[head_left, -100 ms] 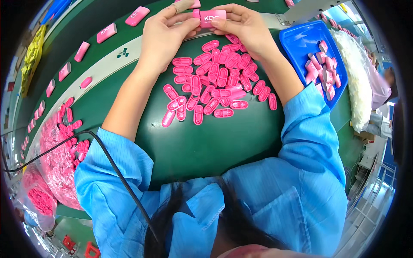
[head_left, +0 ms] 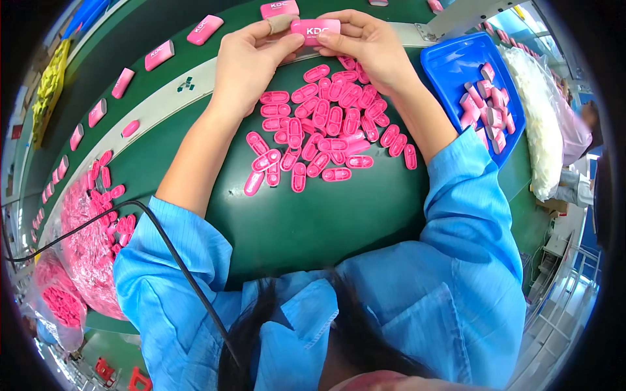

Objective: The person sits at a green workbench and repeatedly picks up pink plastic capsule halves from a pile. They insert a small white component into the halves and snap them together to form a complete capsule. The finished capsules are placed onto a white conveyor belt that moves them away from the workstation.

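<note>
At twelve o'clock, the left hand (head_left: 251, 64) and the right hand (head_left: 373, 51) together pinch one pink case (head_left: 315, 27); pink caps (head_left: 320, 112) lie below it, blue tray (head_left: 450, 60) at two, black cable (head_left: 171, 249) crossing at eight.

The held case (head_left: 306, 28) is pink with white lettering; the loose oval caps (head_left: 334, 120) are bright pink against the dark green surface (head_left: 313, 225). The tray (head_left: 445, 62) is deep blue, its pieces (head_left: 495, 117) pale and stronger pink. A whitish strip (head_left: 163, 101) bears a dark green mark (head_left: 186, 84); the sleeves (head_left: 466, 189) are light blue.
</note>
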Tool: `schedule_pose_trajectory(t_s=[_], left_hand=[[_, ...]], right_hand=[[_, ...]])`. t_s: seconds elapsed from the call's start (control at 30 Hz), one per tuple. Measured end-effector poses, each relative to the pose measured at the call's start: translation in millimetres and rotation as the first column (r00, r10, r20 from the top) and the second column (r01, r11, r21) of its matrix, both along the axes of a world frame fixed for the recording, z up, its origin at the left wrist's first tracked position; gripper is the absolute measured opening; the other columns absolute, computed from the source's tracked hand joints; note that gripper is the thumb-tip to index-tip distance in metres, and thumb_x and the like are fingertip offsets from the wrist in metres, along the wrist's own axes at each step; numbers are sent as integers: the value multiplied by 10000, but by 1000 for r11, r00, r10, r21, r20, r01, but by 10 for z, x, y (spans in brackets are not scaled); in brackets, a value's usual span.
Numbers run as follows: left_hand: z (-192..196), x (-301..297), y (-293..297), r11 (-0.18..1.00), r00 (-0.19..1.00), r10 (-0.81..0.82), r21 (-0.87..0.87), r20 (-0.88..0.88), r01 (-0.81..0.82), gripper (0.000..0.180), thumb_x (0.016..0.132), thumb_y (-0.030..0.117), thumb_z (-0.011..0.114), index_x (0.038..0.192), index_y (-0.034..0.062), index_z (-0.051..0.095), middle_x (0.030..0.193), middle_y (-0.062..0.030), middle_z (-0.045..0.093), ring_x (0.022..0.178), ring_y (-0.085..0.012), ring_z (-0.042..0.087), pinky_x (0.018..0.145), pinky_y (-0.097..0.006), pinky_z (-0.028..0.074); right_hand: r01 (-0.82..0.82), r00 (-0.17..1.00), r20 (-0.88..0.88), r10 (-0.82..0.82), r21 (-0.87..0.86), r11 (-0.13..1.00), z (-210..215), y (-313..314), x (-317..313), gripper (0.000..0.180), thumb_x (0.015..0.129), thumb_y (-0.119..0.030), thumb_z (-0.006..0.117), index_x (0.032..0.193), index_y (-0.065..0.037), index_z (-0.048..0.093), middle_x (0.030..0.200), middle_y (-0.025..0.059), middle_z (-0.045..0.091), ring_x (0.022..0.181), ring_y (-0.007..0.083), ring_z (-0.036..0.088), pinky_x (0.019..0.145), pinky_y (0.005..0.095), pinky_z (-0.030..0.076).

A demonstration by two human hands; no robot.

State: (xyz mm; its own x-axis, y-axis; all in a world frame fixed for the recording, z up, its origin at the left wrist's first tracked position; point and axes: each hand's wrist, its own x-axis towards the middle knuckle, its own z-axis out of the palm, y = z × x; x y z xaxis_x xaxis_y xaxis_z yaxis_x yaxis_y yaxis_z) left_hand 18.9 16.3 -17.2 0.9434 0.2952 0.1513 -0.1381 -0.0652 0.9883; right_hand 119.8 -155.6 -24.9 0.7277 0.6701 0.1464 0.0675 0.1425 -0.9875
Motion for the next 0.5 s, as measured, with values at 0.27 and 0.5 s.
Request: schedule_pose_trajectory(t_s=[0.27, 0.5], left_hand=[[-40, 10, -3, 996, 997, -76, 38, 9, 75, 349, 936, 71, 623, 1246, -87, 593, 1045, -142, 708, 913, -176, 706, 808, -265, 569], [106, -111, -88, 853, 992, 89, 508, 84, -120, 289, 908, 118, 646, 1153, -33, 660, 955, -202, 725, 817, -273, 736, 746, -338, 563]], right_hand=[[-105, 975, -183, 126, 121, 987, 20, -27, 6, 254, 905, -21, 664, 1151, -3, 605, 1042, 90, 695, 865, 124, 663, 746, 223, 531], [-11, 1000, -20, 10, -56, 998, 82, -50, -80, 277, 881, -38, 701, 1147, -30, 622, 979, 50, 712, 782, 66, 638, 624, 176, 453]])
